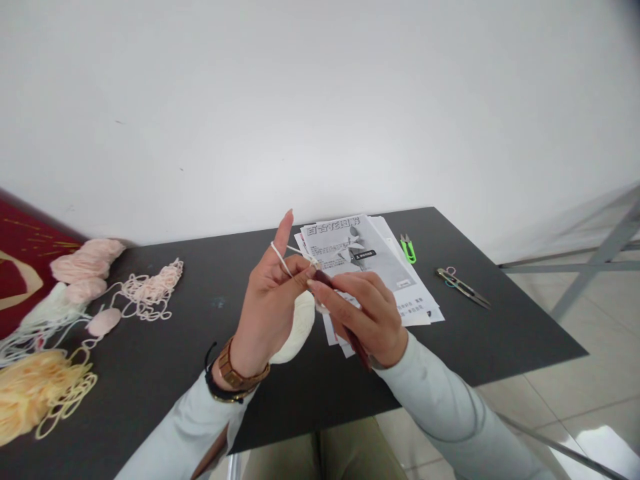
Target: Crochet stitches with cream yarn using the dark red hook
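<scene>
White yarn (pixel 281 259) loops around the raised index finger of my left hand (pixel 267 293), whose thumb and other fingers pinch a small bit of yarn work. My right hand (pixel 373 310) is closed around a crochet hook with a dark reddish-brown handle (pixel 359 350). The hook's tip meets the yarn at the left fingertips, but fingers hide its end and the stitches. Below and behind my hands, a cream-white ball of yarn (pixel 297 331) rests on the dark table (pixel 200 373), partly covered by my left hand.
Printed sheets (pixel 387 267) lie stacked behind my right hand. Green thread snips (pixel 407 248) and metal scissors (pixel 463 287) are to their right. Pale pink yarn (pixel 153 290), a small pink ball (pixel 104 322) and yellow yarn (pixel 37 393) lie left, near a red bag-like item (pixel 30 260). A white wall (pixel 300 113) stands behind.
</scene>
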